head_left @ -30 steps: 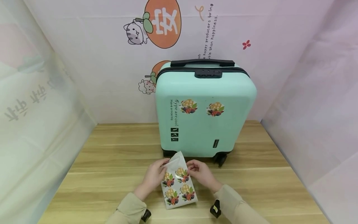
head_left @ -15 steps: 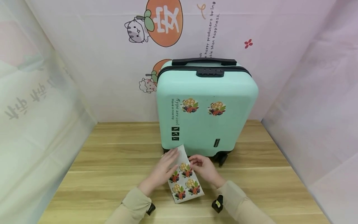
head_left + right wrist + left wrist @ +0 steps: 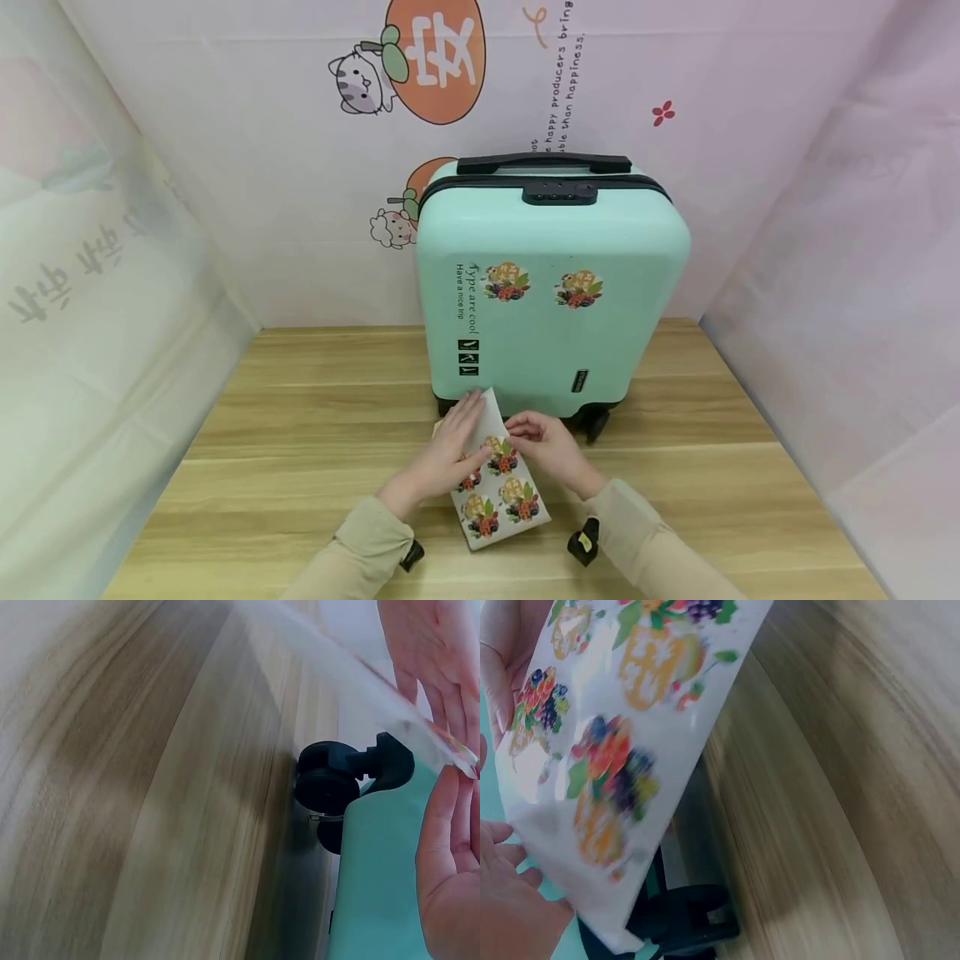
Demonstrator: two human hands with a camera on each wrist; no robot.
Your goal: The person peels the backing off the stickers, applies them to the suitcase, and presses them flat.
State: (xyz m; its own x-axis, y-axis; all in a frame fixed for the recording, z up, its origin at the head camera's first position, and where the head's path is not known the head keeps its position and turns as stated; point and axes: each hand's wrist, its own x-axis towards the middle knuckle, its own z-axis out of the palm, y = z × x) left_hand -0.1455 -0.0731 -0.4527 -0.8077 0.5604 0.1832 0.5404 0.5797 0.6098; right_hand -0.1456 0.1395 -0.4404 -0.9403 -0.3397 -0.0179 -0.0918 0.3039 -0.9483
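Sticker sheet [image 3: 495, 486] nearer closed suitcase [image 3: 540, 342]

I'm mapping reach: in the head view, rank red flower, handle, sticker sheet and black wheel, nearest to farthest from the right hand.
1. Sticker sheet: pinched in the right hand.
2. Black wheel: just beyond, rightward.
3. Handle: atop the suitcase.
4. Red flower: back wall, upper right.

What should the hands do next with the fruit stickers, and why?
Probably the right hand should gently peel up the upper right sticker, while the left hand steadies the sheet. The right fingers pinch the sheet's edge right beside that sticker, and two stickers like it are on the suitcase, with room below them.
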